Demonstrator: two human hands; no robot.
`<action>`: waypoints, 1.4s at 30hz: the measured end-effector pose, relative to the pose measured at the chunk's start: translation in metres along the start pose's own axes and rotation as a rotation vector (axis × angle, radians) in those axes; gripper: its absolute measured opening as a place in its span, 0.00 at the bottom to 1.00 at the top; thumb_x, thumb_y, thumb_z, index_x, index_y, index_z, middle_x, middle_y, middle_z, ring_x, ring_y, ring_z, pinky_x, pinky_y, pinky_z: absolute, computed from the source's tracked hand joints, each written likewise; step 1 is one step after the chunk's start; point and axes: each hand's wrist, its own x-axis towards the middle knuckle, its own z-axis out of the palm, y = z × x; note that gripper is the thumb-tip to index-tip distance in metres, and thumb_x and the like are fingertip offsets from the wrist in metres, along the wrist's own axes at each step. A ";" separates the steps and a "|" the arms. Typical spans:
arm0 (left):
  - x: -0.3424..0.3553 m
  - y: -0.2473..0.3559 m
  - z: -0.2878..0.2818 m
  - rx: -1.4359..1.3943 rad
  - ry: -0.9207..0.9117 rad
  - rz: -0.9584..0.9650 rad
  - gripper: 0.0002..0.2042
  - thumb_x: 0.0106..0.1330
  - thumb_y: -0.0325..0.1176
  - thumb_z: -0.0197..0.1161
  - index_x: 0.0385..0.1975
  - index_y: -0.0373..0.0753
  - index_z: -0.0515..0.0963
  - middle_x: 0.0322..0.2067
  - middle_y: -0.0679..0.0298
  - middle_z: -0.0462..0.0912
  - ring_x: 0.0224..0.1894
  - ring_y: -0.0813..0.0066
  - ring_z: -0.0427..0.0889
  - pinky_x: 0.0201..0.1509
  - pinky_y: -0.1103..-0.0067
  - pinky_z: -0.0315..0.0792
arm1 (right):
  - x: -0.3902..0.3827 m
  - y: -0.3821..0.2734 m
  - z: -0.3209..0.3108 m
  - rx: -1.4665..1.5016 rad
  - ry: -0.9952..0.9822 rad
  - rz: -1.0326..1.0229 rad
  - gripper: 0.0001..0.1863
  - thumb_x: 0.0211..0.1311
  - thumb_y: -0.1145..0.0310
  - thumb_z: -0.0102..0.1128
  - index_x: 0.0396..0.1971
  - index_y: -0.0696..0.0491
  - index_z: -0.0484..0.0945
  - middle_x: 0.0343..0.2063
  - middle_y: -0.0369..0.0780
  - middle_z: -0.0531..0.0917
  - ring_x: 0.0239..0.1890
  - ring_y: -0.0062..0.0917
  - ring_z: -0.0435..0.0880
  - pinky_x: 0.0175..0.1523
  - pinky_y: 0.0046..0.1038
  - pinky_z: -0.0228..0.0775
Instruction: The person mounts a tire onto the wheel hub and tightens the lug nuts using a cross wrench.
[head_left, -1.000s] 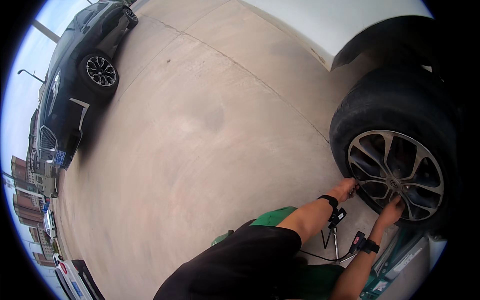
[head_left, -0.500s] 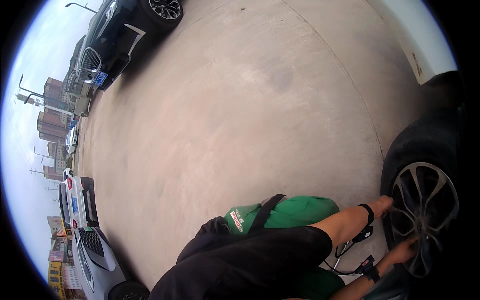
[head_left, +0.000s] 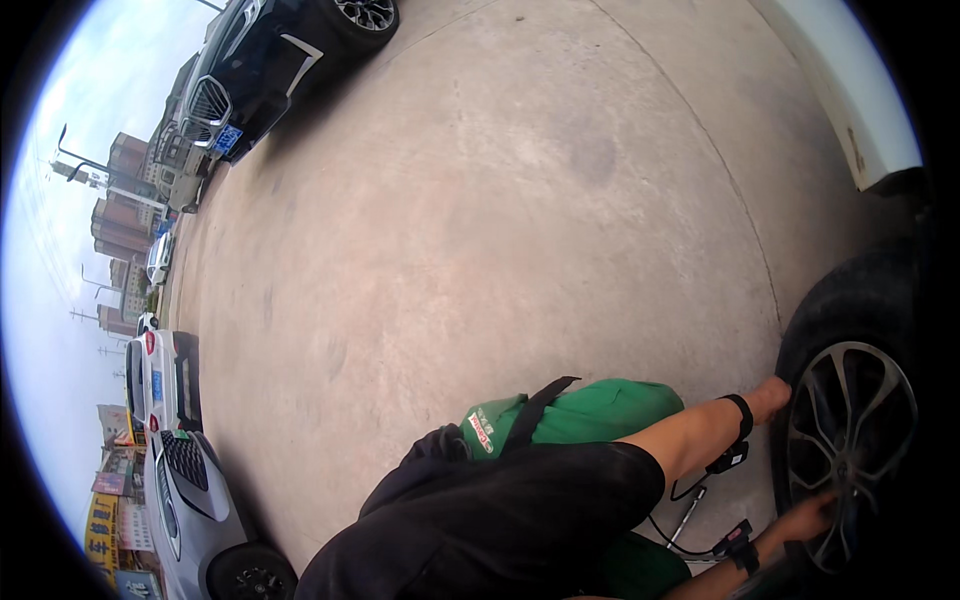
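The spoked wheel (head_left: 846, 460) is seen at the lower right, set in its black tyre (head_left: 850, 290), close to the edge of a white body panel (head_left: 840, 90). The left hand (head_left: 770, 398) is held at the near side of the tyre, against or just beside its edge; its fingers are mostly hidden, and it cannot be told whether they are spread, pressed together or pinching anything. The right hand (head_left: 806, 517) is placed low on the wheel, its fingertips brought to the spokes below the hub; its fingers are seen stretched toward the metal, but whether something is pinched between them cannot be told. A black band (head_left: 743, 418) is worn on the left wrist, and another band (head_left: 745, 556) on the right. Beside them a black box (head_left: 733, 457) and a second box (head_left: 735, 538) are seen, with a thin cable (head_left: 672, 545) looped near the second. A silver rod (head_left: 686, 517) is laid slantwise on the concrete ground (head_left: 480, 260) between the forearms. The person is dressed in a black top (head_left: 500, 510), and green clothing (head_left: 610, 410) crossed by a dark strap (head_left: 535, 415) is shown beside it. Along the left, a black car (head_left: 255, 85), a white car (head_left: 160, 380) and a silver car (head_left: 195, 490) are parked, with brown buildings (head_left: 122, 228) beyond.
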 end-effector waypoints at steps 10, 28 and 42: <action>-0.005 0.001 -0.007 0.022 -0.072 -0.077 0.10 0.64 0.34 0.48 0.35 0.36 0.74 0.31 0.59 0.75 0.32 0.63 0.75 0.33 0.69 0.70 | -0.002 0.002 0.003 0.076 0.036 0.024 0.29 0.64 0.44 0.53 0.39 0.58 0.84 0.38 0.48 0.85 0.39 0.42 0.84 0.43 0.37 0.75; -0.012 0.003 -0.009 0.046 -0.078 -0.105 0.08 0.64 0.34 0.46 0.28 0.39 0.70 0.24 0.64 0.69 0.24 0.71 0.70 0.28 0.69 0.70 | -0.014 -0.032 -0.021 0.054 -0.064 0.157 0.29 0.67 0.48 0.50 0.49 0.62 0.75 0.44 0.54 0.81 0.45 0.48 0.81 0.46 0.41 0.73; -0.040 0.012 0.004 -0.061 -0.048 -0.139 0.03 0.61 0.29 0.53 0.34 0.42 0.70 0.28 0.65 0.68 0.26 0.74 0.67 0.28 0.76 0.68 | -0.012 -0.036 -0.043 0.149 -0.144 0.111 0.30 0.67 0.46 0.48 0.47 0.61 0.77 0.44 0.53 0.81 0.49 0.48 0.78 0.53 0.40 0.68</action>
